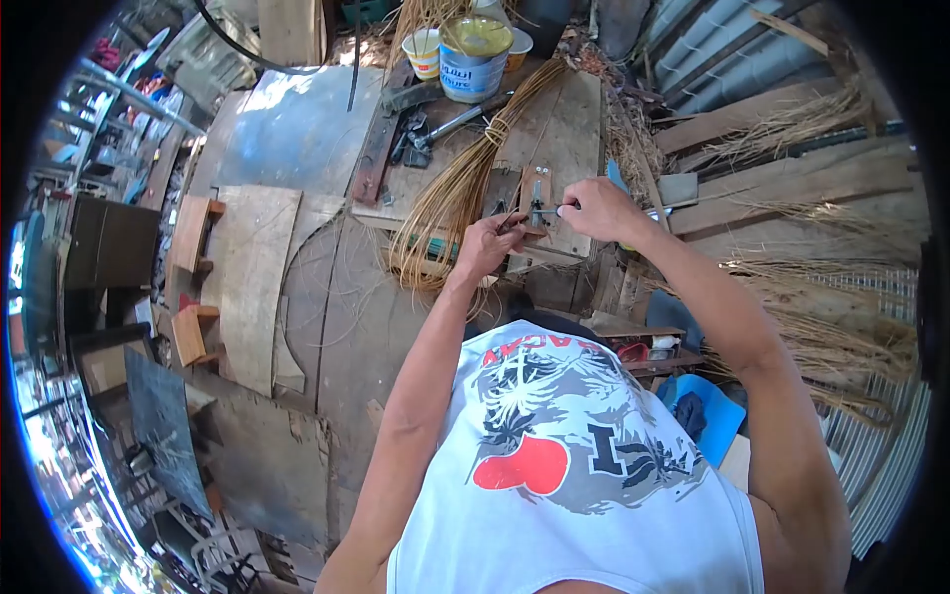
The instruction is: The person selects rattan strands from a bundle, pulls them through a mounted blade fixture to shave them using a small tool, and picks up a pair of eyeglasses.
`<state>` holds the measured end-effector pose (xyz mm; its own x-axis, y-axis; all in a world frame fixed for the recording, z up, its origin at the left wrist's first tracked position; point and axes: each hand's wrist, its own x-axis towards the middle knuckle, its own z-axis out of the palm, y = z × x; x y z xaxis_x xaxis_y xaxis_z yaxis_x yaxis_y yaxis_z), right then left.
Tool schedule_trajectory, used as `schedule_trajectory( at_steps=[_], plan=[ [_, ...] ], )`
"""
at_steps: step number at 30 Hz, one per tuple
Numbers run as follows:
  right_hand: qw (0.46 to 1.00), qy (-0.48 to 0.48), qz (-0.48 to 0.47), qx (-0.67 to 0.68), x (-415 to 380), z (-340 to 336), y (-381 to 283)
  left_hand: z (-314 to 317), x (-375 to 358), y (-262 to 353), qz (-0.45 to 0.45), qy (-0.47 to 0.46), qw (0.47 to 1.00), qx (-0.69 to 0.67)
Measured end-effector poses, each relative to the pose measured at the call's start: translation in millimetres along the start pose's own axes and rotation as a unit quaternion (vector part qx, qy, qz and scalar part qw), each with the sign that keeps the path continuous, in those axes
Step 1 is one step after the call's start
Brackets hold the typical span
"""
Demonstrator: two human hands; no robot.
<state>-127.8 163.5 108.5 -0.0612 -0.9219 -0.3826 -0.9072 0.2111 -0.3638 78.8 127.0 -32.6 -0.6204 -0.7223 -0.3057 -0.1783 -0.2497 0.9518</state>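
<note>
My left hand [485, 245] is closed in a pinch at the front edge of a small wooden block [535, 183] with metal fittings on top. A small dark piece shows at its fingertips, too small to name. To the right of the block, my right hand [601, 209] is closed, thumb and fingers together. A thin metallic piece lies between its fingertips and the fittings; what the hand grips is mostly hidden. A long bundle of thin brown cane strips [465, 183], tied near its upper part, lies diagonally just left of the block.
Behind the block stand a white-and-blue bucket [475, 61] and a yellow-and-white tub [424, 51]. A hammer-like metal tool [458, 125] lies near the bundle. Wooden boards [252, 287] spread to the left. Loose strips [816, 327] hang over planks at the right.
</note>
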Motion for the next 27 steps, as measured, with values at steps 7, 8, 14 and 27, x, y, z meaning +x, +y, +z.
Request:
schedule_trajectory(
  at_steps=[7,8,14,27],
  plan=[
    [0.999,-0.016,0.036,0.003,-5,12,-4,4,-6,0,-0.005,0.031,0.999,0.038],
    [0.999,-0.017,0.039,0.006,-7,14,-3,5,-8,-2,-0.008,0.027,0.999,0.039],
    [0.997,0.018,0.065,0.028,-11,17,0,3,-11,-9,0.021,0.035,0.999,-0.018],
    [0.998,-0.004,0.063,0.009,-2,17,-7,1,-13,3,-0.020,0.003,1.000,-0.012]
  ],
)
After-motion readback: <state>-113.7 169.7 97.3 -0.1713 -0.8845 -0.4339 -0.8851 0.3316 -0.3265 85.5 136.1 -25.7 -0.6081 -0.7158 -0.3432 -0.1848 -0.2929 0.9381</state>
